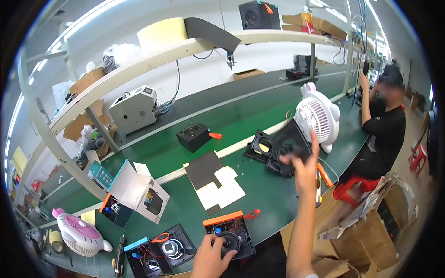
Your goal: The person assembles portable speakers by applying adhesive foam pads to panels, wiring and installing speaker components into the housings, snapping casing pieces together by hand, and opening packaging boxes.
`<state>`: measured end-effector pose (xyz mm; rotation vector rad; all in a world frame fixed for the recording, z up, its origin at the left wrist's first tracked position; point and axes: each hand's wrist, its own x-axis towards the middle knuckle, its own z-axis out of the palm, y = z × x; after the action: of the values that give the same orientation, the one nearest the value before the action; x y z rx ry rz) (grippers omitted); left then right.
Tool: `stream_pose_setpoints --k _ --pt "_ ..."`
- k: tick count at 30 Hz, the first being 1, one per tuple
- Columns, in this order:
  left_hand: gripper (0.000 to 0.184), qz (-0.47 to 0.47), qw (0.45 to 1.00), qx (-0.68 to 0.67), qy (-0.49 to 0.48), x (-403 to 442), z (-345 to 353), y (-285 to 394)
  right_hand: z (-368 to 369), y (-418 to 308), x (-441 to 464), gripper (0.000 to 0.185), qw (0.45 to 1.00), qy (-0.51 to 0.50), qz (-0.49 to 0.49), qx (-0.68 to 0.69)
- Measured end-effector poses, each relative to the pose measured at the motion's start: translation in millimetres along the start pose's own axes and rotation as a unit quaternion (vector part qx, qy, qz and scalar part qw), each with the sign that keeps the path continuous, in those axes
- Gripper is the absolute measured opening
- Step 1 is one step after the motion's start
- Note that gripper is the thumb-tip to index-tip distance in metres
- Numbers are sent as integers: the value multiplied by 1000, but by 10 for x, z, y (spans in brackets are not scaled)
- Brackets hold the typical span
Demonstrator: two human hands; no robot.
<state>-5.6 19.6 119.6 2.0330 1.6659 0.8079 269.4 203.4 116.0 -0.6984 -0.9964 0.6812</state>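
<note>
My left hand [214, 255] is at the near edge of the bench, its fingers closed around a round black speaker [230, 242] in an open housing with an orange edge [223, 217] and a red strap. Out to the right, my right hand [303, 169] is raised over black speaker housings [279, 172], its fingers apart; whether it touches them is blurred. Left of my left hand lies an opened unit with a blue edge [139, 244], beside a black panel holding a silver-rimmed speaker [173, 249].
White fans stand at the right [320, 116] and left [79, 234]. An open carton [150, 199], black-and-yellow sheets [220, 190] and a screwdriver [119, 257] lie on the bench. A black box [193, 136] sits farther back. A co-worker [389, 116] sits at right.
</note>
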Motion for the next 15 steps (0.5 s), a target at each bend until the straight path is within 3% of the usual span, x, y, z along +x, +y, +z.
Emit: stream_pose_setpoints --k 1,2,5,6,7,9,11,12,13,15 --pt "26 -32 999 15 -24 5 -10 57 -35 -57 -375 77 999 18 13 50" --pt "45 -50 995 68 -59 53 46 -26 -130 11 -775 72 996 51 31 73" --pt "53 23 965 234 -112 136 6 -65 -210 61 -1583 49 986 84 81 122" --pt "58 94 949 295 -57 153 78 -118 -256 7 -1685 39 974 52 136 176" --pt "58 103 941 315 -67 180 102 -121 -338 -3 -1811 34 956 44 211 198" --pt "61 100 935 329 -88 211 113 -72 -406 0 -1972 30 963 42 242 114" --pt "60 68 940 327 -76 242 209 -51 -514 19 -2039 26 965 -39 259 23" --pt "56 52 938 336 -70 244 260 12 -519 -13 -2054 25 956 -15 293 -5" --pt "53 34 935 347 -63 238 298 61 -536 -83 -2024 26 960 -41 227 -157" --pt "44 68 941 333 -16 216 348 48 -519 -211 -1989 28 893 -91 77 -433"
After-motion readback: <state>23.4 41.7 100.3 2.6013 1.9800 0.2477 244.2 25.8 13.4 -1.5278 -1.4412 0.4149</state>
